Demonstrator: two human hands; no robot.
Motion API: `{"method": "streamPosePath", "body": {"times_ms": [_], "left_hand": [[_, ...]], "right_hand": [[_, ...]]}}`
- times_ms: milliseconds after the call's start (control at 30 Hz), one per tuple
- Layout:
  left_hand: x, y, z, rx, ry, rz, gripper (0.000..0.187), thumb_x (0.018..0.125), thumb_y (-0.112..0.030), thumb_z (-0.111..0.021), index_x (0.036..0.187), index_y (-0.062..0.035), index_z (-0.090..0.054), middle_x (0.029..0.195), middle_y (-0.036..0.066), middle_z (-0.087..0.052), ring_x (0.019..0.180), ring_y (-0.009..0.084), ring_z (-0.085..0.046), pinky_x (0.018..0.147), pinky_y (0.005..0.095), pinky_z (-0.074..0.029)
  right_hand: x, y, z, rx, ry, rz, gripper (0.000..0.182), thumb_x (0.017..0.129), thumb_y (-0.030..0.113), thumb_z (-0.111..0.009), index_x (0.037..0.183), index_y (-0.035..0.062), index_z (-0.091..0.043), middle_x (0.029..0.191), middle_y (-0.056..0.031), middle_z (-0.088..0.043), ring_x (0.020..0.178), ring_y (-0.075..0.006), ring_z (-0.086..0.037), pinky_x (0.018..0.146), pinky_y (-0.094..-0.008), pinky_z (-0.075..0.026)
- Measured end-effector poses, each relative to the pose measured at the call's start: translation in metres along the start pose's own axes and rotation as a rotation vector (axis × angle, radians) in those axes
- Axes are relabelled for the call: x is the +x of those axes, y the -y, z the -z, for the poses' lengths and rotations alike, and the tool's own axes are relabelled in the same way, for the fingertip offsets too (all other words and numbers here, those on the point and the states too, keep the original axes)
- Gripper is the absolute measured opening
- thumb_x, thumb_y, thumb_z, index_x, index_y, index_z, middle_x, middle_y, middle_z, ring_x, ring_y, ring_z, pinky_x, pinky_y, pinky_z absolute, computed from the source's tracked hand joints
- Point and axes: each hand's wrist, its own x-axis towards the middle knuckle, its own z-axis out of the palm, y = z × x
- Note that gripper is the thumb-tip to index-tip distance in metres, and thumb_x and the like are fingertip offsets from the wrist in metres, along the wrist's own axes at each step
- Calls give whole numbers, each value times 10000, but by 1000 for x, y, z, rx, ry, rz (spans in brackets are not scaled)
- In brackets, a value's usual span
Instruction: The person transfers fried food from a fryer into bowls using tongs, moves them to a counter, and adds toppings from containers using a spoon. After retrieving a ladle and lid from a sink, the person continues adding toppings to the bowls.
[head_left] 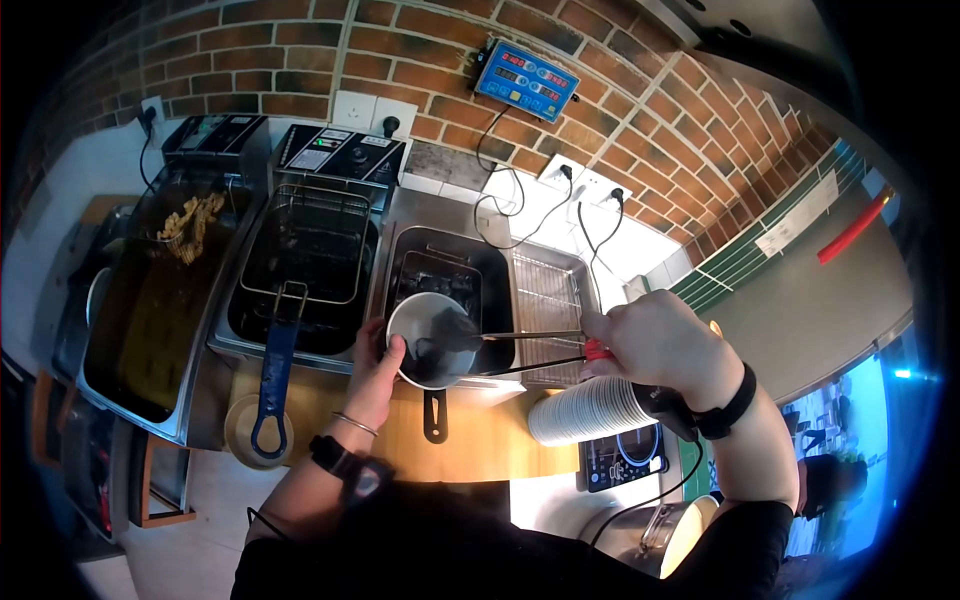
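My left hand is wrapped round the side of a white paper bowl, tilted so that its inside faces me. From the right, my right hand grips a pair of tongs with thin metal arms and a bit of red at the grip. Their dark, blurred end lies over the bowl's opening; I cannot tell whether food is pinched there. The bowl is held over the front edge of a fryer basin. Below my right hand, a stack of white bowls lies on its side.
A wire fry basket with a blue handle rests in the middle fryer. Fried food sits at the far left fryer. A wire rack tray, an induction cooker and a steel pot are to the right. Cables hang by the wall.
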Motion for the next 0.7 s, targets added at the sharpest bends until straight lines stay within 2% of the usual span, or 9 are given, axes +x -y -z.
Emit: {"method": "streamPosePath", "body": {"times_ms": [167,233,333,467,533,567,600,667,700], "left_hand": [[3,10,-1,76,110,-113,698,847,-419,-696,1333,-66,-341,1200,68,-486,1109,157,-460,974,297,-372],[1,10,-1,51,126,-86,686,857,-416,-684,1335,-66,-340,1208,67,-485,1111,158,-460,980,301,-368],[0,10,0,23,127,-62,652,879,-409,-656,1336,-68,-339,1229,69,-479,1126,165,-466,988,315,-380],[-1,1,-2,-107,111,6,596,904,-388,-622,1333,-81,-345,1261,76,-470,1169,188,-477,979,356,-439],[2,-1,1,-116,116,2,581,910,-386,-611,1335,-93,-344,1267,80,-470,1178,199,-483,965,376,-468],[3,-2,3,-113,103,3,572,914,-384,-606,1334,-97,-345,1268,78,-471,1180,199,-481,968,381,-465],[5,-3,5,-110,91,3,563,918,-381,-600,1334,-100,-346,1268,76,-472,1182,199,-480,972,385,-462],[7,-2,9,-101,106,-19,532,934,-374,-576,1331,-104,-348,1264,75,-479,1177,202,-488,973,392,-462],[6,-2,9,-145,94,6,510,940,-381,-563,1320,-109,-357,1258,75,-485,1167,204,-499,961,396,-472]], "right_hand": [[25,8,-26,105,-74,73,303,848,383,-595,913,89,-556,665,-95,-621,635,-301,-637,587,-400,-495],[32,18,-29,77,-99,96,250,844,302,-615,912,62,-597,632,-100,-610,664,-297,-648,621,-377,-517],[42,31,-40,49,-92,75,207,874,265,-590,922,63,-597,628,-97,-605,669,-298,-649,616,-362,-520],[45,23,-54,180,-89,51,321,874,380,-581,905,62,-604,676,-126,-622,684,-315,-640,631,-404,-503],[44,7,-51,422,68,52,403,891,412,-560,945,19,-631,747,-160,-644,773,-340,-649,712,-418,-511],[43,-4,-51,512,177,33,506,906,488,-509,975,5,-643,802,-185,-651,791,-348,-639,739,-437,-492],[45,-13,-52,514,172,30,506,906,488,-509,975,5,-643,802,-185,-651,791,-348,-639,739,-437,-492],[46,-26,-53,661,436,-11,551,935,520,-453,1003,2,-631,796,-164,-648,744,-302,-626,718,-405,-488],[40,-31,-47,761,488,-31,562,950,538,-426,946,10,-622,712,-89,-594,615,-202,-557,620,-330,-472]]}}
